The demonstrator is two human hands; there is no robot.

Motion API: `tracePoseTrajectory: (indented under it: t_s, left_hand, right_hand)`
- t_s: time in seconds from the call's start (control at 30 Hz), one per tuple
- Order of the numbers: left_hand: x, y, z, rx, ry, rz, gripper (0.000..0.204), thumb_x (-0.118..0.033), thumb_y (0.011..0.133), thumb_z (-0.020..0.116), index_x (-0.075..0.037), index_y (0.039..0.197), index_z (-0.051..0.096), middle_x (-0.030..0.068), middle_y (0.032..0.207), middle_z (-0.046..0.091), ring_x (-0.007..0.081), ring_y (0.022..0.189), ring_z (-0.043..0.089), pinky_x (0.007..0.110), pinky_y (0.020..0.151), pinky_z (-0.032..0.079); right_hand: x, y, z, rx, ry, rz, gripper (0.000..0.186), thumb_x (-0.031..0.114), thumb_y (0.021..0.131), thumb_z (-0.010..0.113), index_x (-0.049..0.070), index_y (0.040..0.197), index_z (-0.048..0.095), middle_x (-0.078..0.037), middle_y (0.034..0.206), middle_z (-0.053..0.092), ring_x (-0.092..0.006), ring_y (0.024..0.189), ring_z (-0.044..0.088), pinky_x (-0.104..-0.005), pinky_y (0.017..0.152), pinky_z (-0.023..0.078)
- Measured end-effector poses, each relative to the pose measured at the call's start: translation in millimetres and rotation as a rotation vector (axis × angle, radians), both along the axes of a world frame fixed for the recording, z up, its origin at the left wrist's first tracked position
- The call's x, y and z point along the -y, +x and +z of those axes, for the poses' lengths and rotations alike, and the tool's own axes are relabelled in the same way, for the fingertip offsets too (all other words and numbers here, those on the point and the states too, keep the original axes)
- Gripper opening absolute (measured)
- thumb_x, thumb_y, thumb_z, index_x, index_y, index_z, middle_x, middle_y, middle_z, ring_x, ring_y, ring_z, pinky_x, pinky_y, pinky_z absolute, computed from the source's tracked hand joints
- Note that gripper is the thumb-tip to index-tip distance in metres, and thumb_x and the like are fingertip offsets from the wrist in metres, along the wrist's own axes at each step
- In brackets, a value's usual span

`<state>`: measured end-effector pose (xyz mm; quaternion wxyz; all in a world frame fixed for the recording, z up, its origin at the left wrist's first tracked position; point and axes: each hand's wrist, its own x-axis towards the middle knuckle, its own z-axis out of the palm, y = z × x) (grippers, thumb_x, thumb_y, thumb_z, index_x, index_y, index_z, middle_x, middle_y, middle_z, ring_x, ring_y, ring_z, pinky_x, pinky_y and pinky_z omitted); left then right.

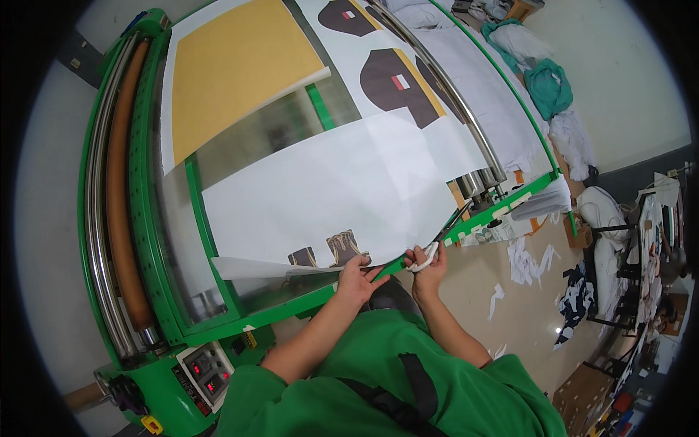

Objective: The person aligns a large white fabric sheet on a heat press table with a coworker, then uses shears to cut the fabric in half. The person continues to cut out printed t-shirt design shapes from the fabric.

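A large white printed sheet (313, 197) lies across the green-framed machine bed, its near edge curling over the front rail. Dark brown printed shapes (342, 246) with tan borders show near that edge. My left hand (354, 284) grips the sheet's near edge, thumb on top beside the larger shape and fingers underneath. Just to the right, my right hand (429, 275) is closed around the white handles of a pair of scissors (449, 224). The dark blades point up and right, at the sheet's right corner; how far apart they are, I cannot tell.
A yellow printed panel (240, 73) and dark brown printed pieces (397, 84) lie farther back on the bed. A brown roller (127, 189) runs along the left, above a control box (207, 371). Metal bars (466, 109) border the right. Paper scraps (524, 262) litter the floor.
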<state>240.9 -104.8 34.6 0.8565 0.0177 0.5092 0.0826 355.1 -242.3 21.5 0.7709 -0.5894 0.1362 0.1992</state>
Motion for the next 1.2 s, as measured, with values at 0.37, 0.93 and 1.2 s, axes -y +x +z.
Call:
tracePoseTrajectory:
  t_s: [0.37, 0.93, 1.2]
  left_hand:
    - [3, -18, -11, 0.091, 0.032, -0.047, 0.027, -0.014, 0.104, 0.071, -0.001, 0.124, 0.058, 0.0182, 0.127, 0.065, 0.0368, 0.127, 0.066, 0.053, 0.106, 0.059]
    - [26, -14, -16, 0.012, 0.179, -0.053, 0.025, -0.015, 0.103, 0.073, -0.004, 0.122, 0.062, 0.0099, 0.122, 0.07, 0.03, 0.116, 0.072, 0.043, 0.09, 0.063]
    - [29, -14, -26, -0.015, 0.203, -0.072, 0.031, -0.016, 0.1, 0.077, -0.003, 0.124, 0.063, 0.0105, 0.123, 0.069, 0.0294, 0.114, 0.071, 0.044, 0.09, 0.062]
  right_hand:
    - [197, -51, 84, -0.238, -0.236, 0.722, 0.083, 0.025, 0.098, 0.08, 0.002, 0.166, 0.037, -0.008, 0.109, 0.067, -0.0171, 0.083, 0.068, -0.033, 0.073, 0.059]
    - [75, -45, 74, -0.214, -0.249, 1.071, 0.077, 0.031, 0.102, 0.077, 0.017, 0.167, 0.04, 0.001, 0.096, 0.064, -0.009, 0.073, 0.06, -0.0269, 0.067, 0.054]
    - [78, -50, 70, -0.171, -0.24, 1.026, 0.077, 0.03, 0.099, 0.081, 0.011, 0.164, 0.045, 0.003, 0.09, 0.06, -0.0063, 0.068, 0.058, -0.0237, 0.061, 0.049]
